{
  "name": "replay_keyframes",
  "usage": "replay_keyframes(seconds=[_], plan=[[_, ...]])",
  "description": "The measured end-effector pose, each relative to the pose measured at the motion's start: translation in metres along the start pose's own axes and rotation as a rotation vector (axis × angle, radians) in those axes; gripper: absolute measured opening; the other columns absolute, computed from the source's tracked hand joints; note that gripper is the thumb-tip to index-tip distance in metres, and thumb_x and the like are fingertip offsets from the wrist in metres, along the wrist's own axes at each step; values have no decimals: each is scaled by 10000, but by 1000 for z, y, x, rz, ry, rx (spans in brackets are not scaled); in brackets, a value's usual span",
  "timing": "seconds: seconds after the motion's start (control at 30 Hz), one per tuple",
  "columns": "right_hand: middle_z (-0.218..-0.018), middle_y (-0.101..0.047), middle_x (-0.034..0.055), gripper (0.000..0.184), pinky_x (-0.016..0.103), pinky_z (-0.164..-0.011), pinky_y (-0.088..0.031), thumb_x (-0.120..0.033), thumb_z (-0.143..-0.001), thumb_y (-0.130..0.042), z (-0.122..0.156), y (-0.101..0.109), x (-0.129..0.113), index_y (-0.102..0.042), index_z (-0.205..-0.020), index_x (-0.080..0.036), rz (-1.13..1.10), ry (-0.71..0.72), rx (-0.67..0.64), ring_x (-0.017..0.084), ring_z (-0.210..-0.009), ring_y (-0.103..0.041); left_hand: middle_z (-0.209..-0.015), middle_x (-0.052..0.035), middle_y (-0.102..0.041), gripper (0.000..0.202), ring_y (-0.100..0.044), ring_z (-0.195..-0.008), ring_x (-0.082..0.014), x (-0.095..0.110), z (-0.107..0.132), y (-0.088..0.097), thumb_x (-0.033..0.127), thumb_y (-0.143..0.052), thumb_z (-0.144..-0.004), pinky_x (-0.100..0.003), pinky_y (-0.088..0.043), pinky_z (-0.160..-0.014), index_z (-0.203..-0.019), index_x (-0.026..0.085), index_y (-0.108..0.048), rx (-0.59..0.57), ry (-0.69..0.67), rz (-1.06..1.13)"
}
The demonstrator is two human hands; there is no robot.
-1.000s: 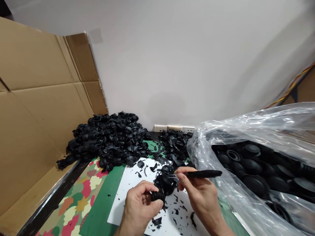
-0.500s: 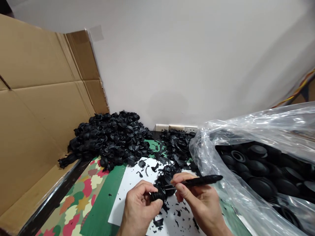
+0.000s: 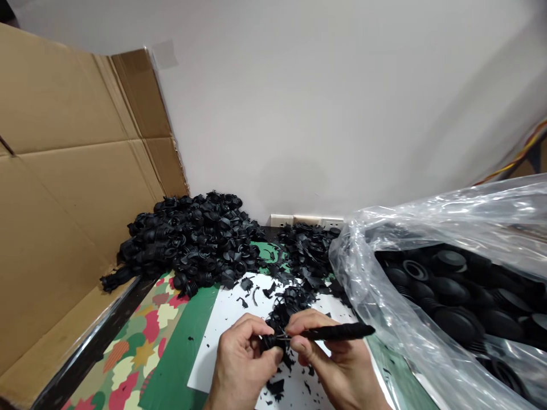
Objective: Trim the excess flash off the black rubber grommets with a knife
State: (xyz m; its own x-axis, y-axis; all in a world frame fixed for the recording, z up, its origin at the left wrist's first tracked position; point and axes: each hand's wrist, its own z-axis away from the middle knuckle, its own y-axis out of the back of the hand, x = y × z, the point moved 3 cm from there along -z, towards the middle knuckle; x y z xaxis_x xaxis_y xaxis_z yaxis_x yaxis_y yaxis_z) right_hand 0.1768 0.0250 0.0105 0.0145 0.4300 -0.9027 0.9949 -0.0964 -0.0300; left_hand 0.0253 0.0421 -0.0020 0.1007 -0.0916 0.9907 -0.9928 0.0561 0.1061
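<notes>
My left hand (image 3: 245,359) pinches a small black ribbed rubber part (image 3: 268,342) between thumb and fingertips; much of the part is hidden. In my right hand (image 3: 337,359) is a slim tool with a thick black handle (image 3: 342,332), gripped like a pen. Its thin metal tip (image 3: 282,336) points left and meets the right side of the rubber part, as far as I can see. Whether the tip is a blade or a prong I cannot tell. Black rubber scraps (image 3: 276,388) lie around both hands on a white sheet (image 3: 209,359).
A heap of black ribbed rubber pieces (image 3: 192,233) stands at the back left, beside a cardboard box (image 3: 77,108). More scraps (image 3: 305,245) are piled against the wall. On the right, a clear plastic bag (image 3: 363,245) holds black rubber parts (image 3: 453,290). Wall sockets (image 3: 331,224) sit behind.
My right hand has moved left and slightly down, bringing the tool's tip up to the rubber part. My left hand keeps its place and its hold.
</notes>
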Motion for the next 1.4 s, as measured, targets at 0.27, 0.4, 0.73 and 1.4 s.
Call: replay_keyframes(seconds=[0.27,0.4,0.73,1.4], plan=[[-645,-607,38,164,225,-468,-470,-146,-859,-448,4,-15,-18,-570,-763,-200,352,443,-194,143,-539,-585,-622,18,-518,151,-466,-551,-119,4,1,-2,70,-727,-519,-200,-363,-483,-590,157,-627,-31,13,18],[-600,-601,65,249,237,-449,-478,-110,-878,-347,4,-19,-25,-572,-791,-170,580,650,-177,164,-542,-609,-660,-7,-545,97,-507,-619,-149,7,3,-4,88,-676,-587,-217,-396,-534,-616,164,-622,-93,-42,-11],[-522,-589,-5,160,253,-418,-466,-333,-819,-570,-21,35,17,-619,-786,-185,309,35,217,148,-437,-556,-692,-11,-576,168,-537,-588,-137,10,5,-9,38,-584,-549,-211,-416,-507,-651,168,-617,-57,-52,-49],[-890,-602,55,240,344,-716,-508,-434,-845,-527,-12,12,6,-599,-793,-212,-56,-57,-81,215,-811,-608,-716,0,-563,223,-540,-599,-126,6,4,-6,5,-565,-545,-192,-412,-496,-679,176,-614,-35,-105,-24]])
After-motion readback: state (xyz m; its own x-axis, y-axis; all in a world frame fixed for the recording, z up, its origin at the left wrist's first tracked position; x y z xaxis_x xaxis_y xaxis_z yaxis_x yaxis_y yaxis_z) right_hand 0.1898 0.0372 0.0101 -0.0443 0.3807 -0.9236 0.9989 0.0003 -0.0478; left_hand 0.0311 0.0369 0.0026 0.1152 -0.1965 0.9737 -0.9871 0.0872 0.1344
